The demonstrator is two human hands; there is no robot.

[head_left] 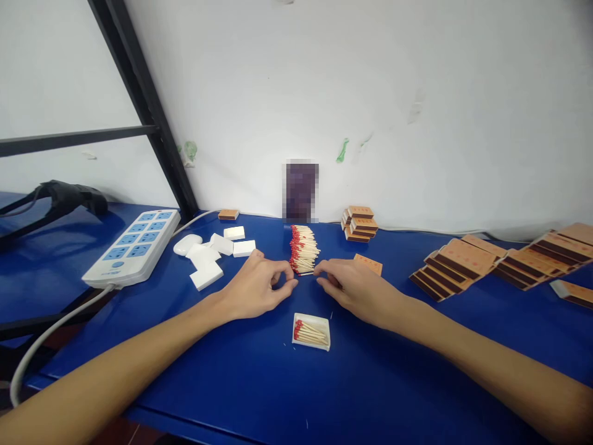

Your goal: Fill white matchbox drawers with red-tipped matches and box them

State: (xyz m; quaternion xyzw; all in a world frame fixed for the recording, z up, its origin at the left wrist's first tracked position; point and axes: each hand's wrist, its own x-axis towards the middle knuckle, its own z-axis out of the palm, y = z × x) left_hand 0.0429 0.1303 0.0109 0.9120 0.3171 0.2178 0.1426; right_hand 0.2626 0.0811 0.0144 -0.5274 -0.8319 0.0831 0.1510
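A pile of red-tipped matches (304,250) lies on the blue table, heads to the left. My left hand (259,281) is at the pile's near left corner, thumb and index finger curved toward each other with a small gap. At the near right corner is my right hand (354,284), its index fingertip by the plain ends and its thumb slightly apart below. Neither hand visibly holds a match. Closer to me, a white matchbox tray (311,347) contains several matches, heads left. An orange matchbox sleeve (369,264) lies partly hidden behind my right hand.
White matchbox trays (206,276) lie loosely at left, beside a power strip (134,244). Matchboxes (360,224) are stacked near the wall. Overlapping matchbox sleeves (463,262) spread across the right. One matchbox (228,214) sits at the back left. A black rack post (160,142) rises at left.
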